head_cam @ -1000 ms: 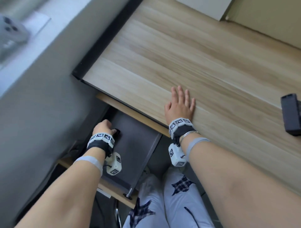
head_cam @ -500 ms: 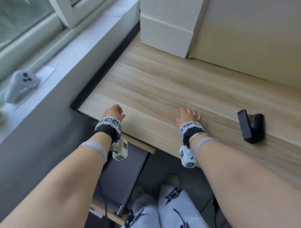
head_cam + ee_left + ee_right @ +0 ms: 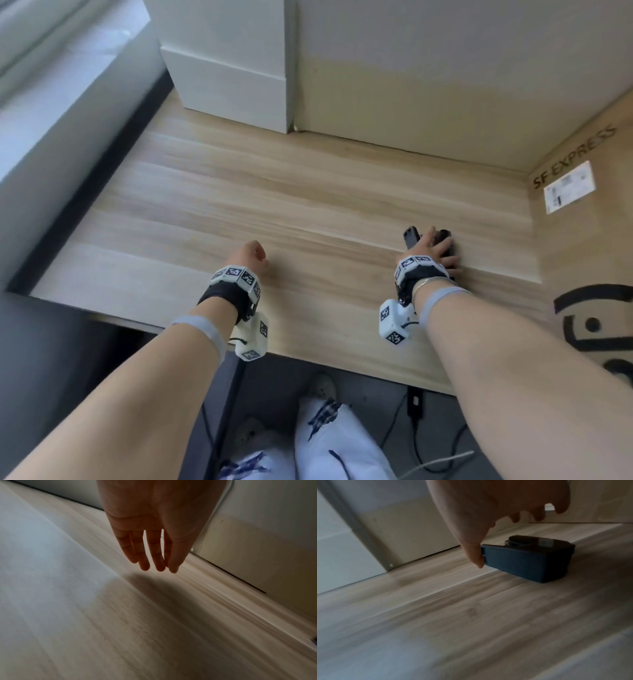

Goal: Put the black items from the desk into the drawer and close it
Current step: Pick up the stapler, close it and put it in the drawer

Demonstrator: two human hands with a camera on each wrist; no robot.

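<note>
Step in hand: first pickup of a black item from the desk [image 3: 239, 192].

Right hand [image 3: 428, 248] is over the black item [image 3: 527, 559], which lies on the wooden top toward the right, near a cardboard box [image 3: 582, 240]. Right wrist view: thumb [image 3: 475, 555] touches the item's near end; the other fingers [image 3: 537, 516] arch above the top and far side, spread, not yet closed. No grasp formed; item rests flat on the desk. It looks like two black pieces set together, a flat cap piece on a block body; blur leaves this uncertain.

Left hand [image 3: 154, 534] hangs above bare desk, fingers straight and loose, holding nothing.

Drawer: not identifiable in the current views; a dark space shows below the desk's front edge at the left, and I cannot tell how far any drawer is pulled out.

Notes for doing the step well (judgement):
- Bring the fingers down onto the far end, opposite the thumb, and squeeze along the long axis before lifting.
- If the top piece is loose, press one finger on it so both pieces travel together.
- Lift straight up and clear of the desk before swinging left.
- Left hand is free and nearer the drawer side, so it could steady the drawer or take the item.
- Risk: thumb pressure alone pushes the item away.
</note>
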